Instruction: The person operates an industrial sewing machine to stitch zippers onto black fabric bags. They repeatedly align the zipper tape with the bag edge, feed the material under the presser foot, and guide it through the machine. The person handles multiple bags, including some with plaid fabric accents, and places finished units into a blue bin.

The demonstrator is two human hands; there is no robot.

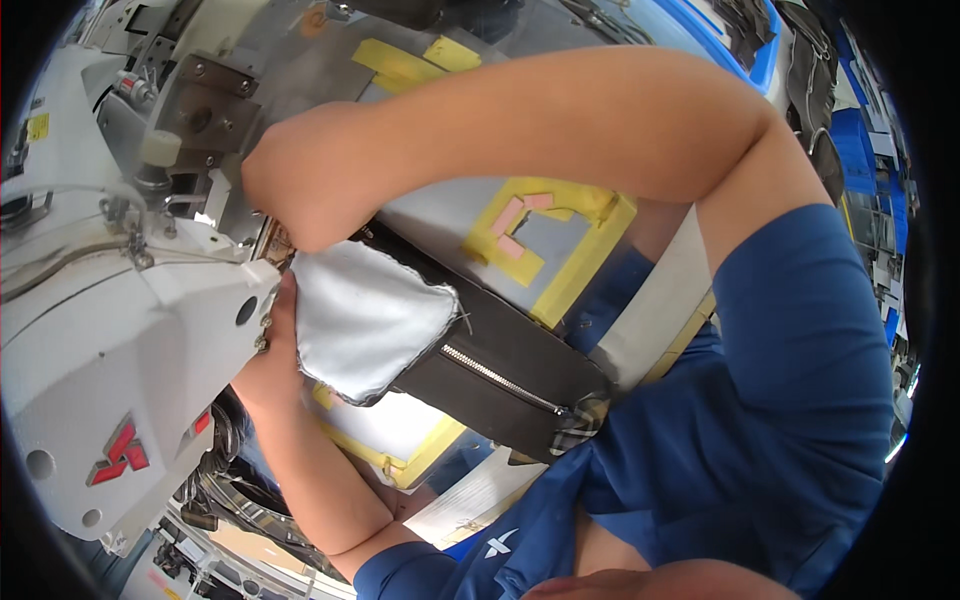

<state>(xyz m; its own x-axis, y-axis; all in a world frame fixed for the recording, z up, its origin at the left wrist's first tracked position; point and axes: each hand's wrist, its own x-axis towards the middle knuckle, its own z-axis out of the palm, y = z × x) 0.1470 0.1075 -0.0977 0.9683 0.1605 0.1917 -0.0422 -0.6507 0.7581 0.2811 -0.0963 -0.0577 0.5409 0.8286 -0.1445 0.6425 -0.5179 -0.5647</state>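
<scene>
A long black fabric piece with a silver zipper lies across the machine bed, its near end showing plaid cloth. On its far part rests a pale silvery-white fabric panel with rough dark edges. My right hand reaches over from above, closed with its fingers curled down at the far edge of the panel; what they grip is hidden. My left hand is beside the panel's left edge, mostly covered by the white sewing machine head, so its fingers are largely out of sight.
Metal machine parts stand close past my right hand. Yellow tape and pink strips mark the grey work surface. A blue-rimmed bin with dark material is at the upper right. Dark cloth hangs below the machine head.
</scene>
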